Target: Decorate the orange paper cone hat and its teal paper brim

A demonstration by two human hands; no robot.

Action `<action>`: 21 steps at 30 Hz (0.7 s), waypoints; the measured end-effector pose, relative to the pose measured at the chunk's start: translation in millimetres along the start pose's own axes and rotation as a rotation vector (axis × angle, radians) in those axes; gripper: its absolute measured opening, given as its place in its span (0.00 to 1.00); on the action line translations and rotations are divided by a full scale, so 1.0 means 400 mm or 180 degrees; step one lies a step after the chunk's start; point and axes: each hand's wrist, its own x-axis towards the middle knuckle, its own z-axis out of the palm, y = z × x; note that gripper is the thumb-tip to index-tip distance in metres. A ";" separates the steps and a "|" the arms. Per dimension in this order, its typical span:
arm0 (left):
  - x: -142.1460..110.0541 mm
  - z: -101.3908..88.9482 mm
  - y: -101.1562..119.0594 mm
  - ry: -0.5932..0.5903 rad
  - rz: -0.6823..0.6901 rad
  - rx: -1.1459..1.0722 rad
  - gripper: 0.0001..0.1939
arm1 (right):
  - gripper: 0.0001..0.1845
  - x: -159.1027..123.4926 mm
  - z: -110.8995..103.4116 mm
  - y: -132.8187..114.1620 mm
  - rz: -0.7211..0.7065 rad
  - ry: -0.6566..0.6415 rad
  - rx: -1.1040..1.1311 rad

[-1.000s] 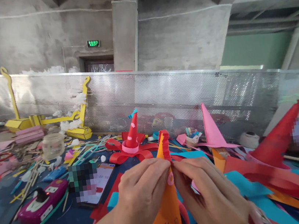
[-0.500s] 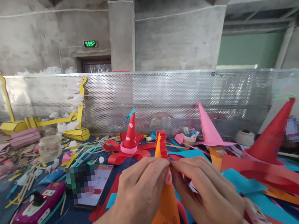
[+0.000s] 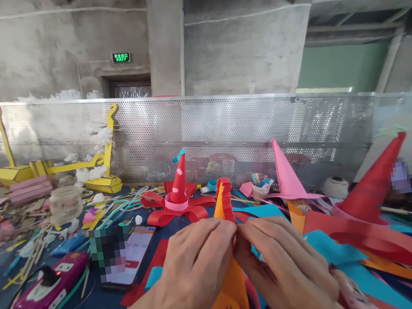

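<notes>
An orange paper cone [image 3: 232,299] with dark writing stands upright in front of me, its base inside a pink paper ring [image 3: 251,291]. Along its upper side runs a red pleated paper strip [image 3: 226,197], which sticks up above my fingers. My left hand [image 3: 197,268] is closed, its fingertips pinching the strip against the cone from the left. From the right, my right hand [image 3: 288,265] is also closed, with thumb and fingers pressed on the same strip. The fingertips of both hands nearly meet and hide the cone's middle.
Behind stand a red cone hat with looped strips [image 3: 177,194], a pink cone hat [image 3: 287,173] and, at right, a larger red one [image 3: 371,187]. A phone [image 3: 138,256] and purple power strip [image 3: 52,288] lie left, among paper scraps, sticks and a clear jar [image 3: 65,205].
Both hands have closed in slightly over the cone, and the small pink ring decoration below the fingertips is now hidden. The view has shifted a little.
</notes>
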 end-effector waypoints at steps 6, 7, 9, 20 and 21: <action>-0.011 -0.001 -0.009 -0.0048 -0.0249 -0.0083 0.15 | 0.15 -0.012 -0.026 0.007 -0.0010 -0.0253 0.0021; -0.010 -0.005 -0.009 -0.0053 -0.0346 -0.0100 0.15 | 0.16 -0.018 -0.038 0.008 -0.0058 -0.0325 -0.0130; -0.009 -0.018 -0.008 -0.0012 -0.0628 -0.0129 0.16 | 0.16 -0.029 -0.065 0.007 -0.0072 -0.0457 -0.0430; 0.002 0.000 -0.006 0.0012 -0.1974 -0.1250 0.27 | 0.10 -0.008 -0.076 -0.032 0.1118 -0.0264 0.0839; 0.006 0.003 -0.003 0.0013 -0.1995 -0.1277 0.26 | 0.10 -0.005 -0.072 -0.030 0.1215 -0.0237 0.0944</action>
